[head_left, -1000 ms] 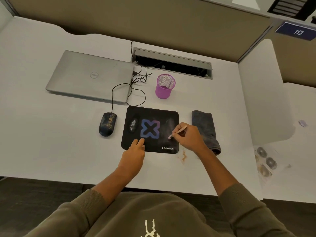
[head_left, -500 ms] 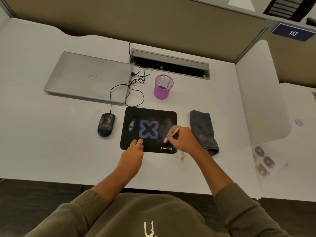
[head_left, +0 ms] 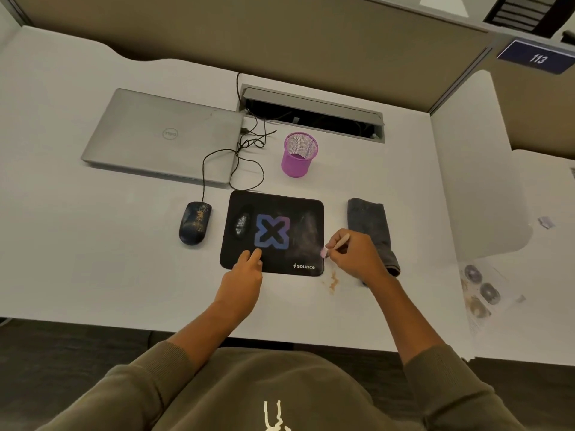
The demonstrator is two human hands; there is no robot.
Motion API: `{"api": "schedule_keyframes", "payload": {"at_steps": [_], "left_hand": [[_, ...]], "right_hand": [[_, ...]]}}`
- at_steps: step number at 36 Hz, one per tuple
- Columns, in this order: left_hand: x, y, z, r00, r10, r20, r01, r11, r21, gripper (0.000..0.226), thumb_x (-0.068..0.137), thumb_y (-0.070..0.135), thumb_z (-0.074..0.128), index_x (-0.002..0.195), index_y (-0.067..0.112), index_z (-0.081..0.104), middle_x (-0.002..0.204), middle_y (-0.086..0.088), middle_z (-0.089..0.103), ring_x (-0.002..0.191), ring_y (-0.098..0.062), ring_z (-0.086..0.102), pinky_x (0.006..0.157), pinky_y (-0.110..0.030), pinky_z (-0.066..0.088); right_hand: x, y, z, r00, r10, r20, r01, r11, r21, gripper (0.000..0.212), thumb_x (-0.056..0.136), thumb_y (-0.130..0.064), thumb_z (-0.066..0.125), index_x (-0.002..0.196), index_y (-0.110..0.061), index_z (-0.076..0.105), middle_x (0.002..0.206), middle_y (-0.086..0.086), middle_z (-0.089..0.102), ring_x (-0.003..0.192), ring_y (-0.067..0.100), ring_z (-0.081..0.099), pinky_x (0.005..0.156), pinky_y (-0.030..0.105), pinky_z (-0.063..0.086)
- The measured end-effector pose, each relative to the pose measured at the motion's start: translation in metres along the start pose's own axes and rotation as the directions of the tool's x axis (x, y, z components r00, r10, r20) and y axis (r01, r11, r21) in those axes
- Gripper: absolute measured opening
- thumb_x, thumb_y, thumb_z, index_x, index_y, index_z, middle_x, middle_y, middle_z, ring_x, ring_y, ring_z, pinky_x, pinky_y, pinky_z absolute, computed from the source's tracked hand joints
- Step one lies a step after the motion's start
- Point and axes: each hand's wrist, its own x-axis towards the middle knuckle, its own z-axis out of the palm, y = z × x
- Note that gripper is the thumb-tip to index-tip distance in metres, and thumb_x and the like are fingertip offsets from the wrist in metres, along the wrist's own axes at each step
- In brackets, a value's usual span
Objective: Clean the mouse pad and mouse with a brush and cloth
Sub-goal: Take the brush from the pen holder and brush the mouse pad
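Brush (head_left: 334, 245) pinched in right hand (head_left: 354, 256) at mouse pad's (head_left: 273, 213) 3 o'clock edge; left hand (head_left: 245, 276) flat, pinning it. Pad half-swept, dusty mouse (head_left: 195, 223) and cloth (head_left: 367, 219) untouched.

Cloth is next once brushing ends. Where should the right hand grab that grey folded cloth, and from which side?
Probably the far end of the grey cloth, pinched from above. It lies flat and folded on the desk, right of the mouse pad. Its near end is hidden under the right hand, which holds the brush; the far end lies bare and unobstructed.
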Motion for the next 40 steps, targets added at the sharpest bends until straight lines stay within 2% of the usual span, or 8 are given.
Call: {"api": "schedule_keyframes", "payload": {"at_steps": [6, 11, 15, 23, 30, 33, 37, 40], "left_hand": [[0.0, 0.0, 0.0, 1.0, -0.019, -0.005, 0.018, 0.999, -0.033, 0.05, 0.105, 0.015, 0.055, 0.152, 0.01, 0.039, 0.145, -0.013, 0.046, 0.102, -0.028, 0.066, 0.092, -0.041, 0.06], [0.0, 0.0, 0.0, 1.0, -0.004, -0.014, 0.004, 1.0, -0.025, 0.049, 0.105, 0.013, 0.056, 0.151, 0.009, 0.04, 0.141, -0.012, 0.049, 0.097, -0.026, 0.066, 0.088, -0.038, 0.061], [0.0, 0.001, -0.001, 1.0, -0.021, -0.003, 0.021, 0.998, -0.053, 0.049, 0.106, 0.015, 0.053, 0.153, 0.011, 0.037, 0.141, -0.011, 0.048, 0.098, -0.025, 0.065, 0.09, -0.039, 0.06], [0.0, 0.003, -0.004, 0.999, -0.049, 0.004, 0.049, 0.995, -0.082, 0.048, 0.109, 0.02, 0.047, 0.155, 0.014, 0.035, 0.145, -0.01, 0.047, 0.106, -0.027, 0.066, 0.095, -0.037, 0.057], [-0.001, 0.002, -0.005, 1.0, 0.001, 0.012, -0.001, 1.0, -0.006, 0.051, 0.105, 0.016, 0.057, 0.152, 0.01, 0.04, 0.145, -0.012, 0.047, 0.104, -0.027, 0.066, 0.093, -0.036, 0.058], [-0.001, 0.0, -0.005, 0.999, 0.03, 0.018, -0.031, 0.999, 0.026, 0.048, 0.102, 0.013, 0.061, 0.147, 0.006, 0.047, 0.145, -0.013, 0.048, 0.102, -0.029, 0.067, 0.091, -0.037, 0.061], [0.0, 0.0, -0.005, 0.999, 0.029, 0.02, -0.03, 0.999, 0.022, 0.047, 0.102, 0.013, 0.062, 0.146, 0.005, 0.049, 0.147, -0.013, 0.048, 0.105, -0.03, 0.067, 0.091, -0.038, 0.061], [0.0, 0.001, -0.006, 1.0, 0.01, 0.028, -0.01, 1.0, 0.002, 0.049, 0.102, 0.015, 0.061, 0.148, 0.008, 0.046, 0.146, -0.013, 0.048, 0.104, -0.029, 0.067, 0.092, -0.038, 0.06]], "right_hand": [[-0.016, 0.006, 0.004, 0.994, 0.008, 0.11, -0.002, 0.999, -0.052, 0.012, 0.091, -0.017, 0.079, 0.09, -0.027, 0.073, 0.084, -0.007, 0.071, 0.076, 0.015, 0.07, 0.063, 0.012, 0.055], [-0.004, -0.001, -0.006, 0.999, -0.045, -0.005, 0.045, 0.999, 0.001, 0.013, 0.09, -0.011, 0.078, 0.088, -0.022, 0.073, 0.087, -0.005, 0.074, 0.077, 0.015, 0.07, 0.07, 0.022, 0.061], [0.002, -0.008, -0.004, 0.998, -0.038, -0.053, 0.039, 0.999, 0.024, 0.01, 0.093, -0.013, 0.076, 0.092, -0.022, 0.071, 0.09, -0.003, 0.072, 0.079, 0.015, 0.069, 0.07, 0.016, 0.056], [-0.02, 0.001, 0.008, 0.991, 0.016, 0.136, -0.009, 0.999, -0.053, 0.021, 0.09, -0.015, 0.079, 0.083, -0.032, 0.069, 0.084, -0.011, 0.071, 0.075, 0.013, 0.07, 0.06, 0.008, 0.052], [-0.014, -0.006, -0.006, 0.999, -0.016, -0.03, 0.017, 1.0, 0.022, 0.015, 0.09, -0.011, 0.078, 0.087, -0.025, 0.072, 0.085, -0.008, 0.073, 0.075, 0.014, 0.07, 0.066, 0.014, 0.058], [-0.016, -0.008, 0.001, 0.999, -0.009, 0.03, 0.009, 1.0, 0.007, 0.012, 0.09, -0.011, 0.077, 0.089, -0.022, 0.074, 0.086, -0.006, 0.074, 0.076, 0.014, 0.07, 0.067, 0.018, 0.059], [-0.022, -0.003, 0.001, 0.989, 0.037, 0.141, -0.031, 0.999, -0.038, 0.017, 0.089, -0.014, 0.078, 0.087, -0.03, 0.073, 0.086, -0.011, 0.073, 0.077, 0.013, 0.071, 0.062, 0.01, 0.054], [-0.02, -0.002, -0.006, 0.998, 0.026, 0.049, -0.026, 1.0, -0.002, 0.017, 0.087, -0.014, 0.08, 0.085, -0.03, 0.074, 0.085, -0.012, 0.074, 0.077, 0.012, 0.071, 0.063, 0.012, 0.057]]}}
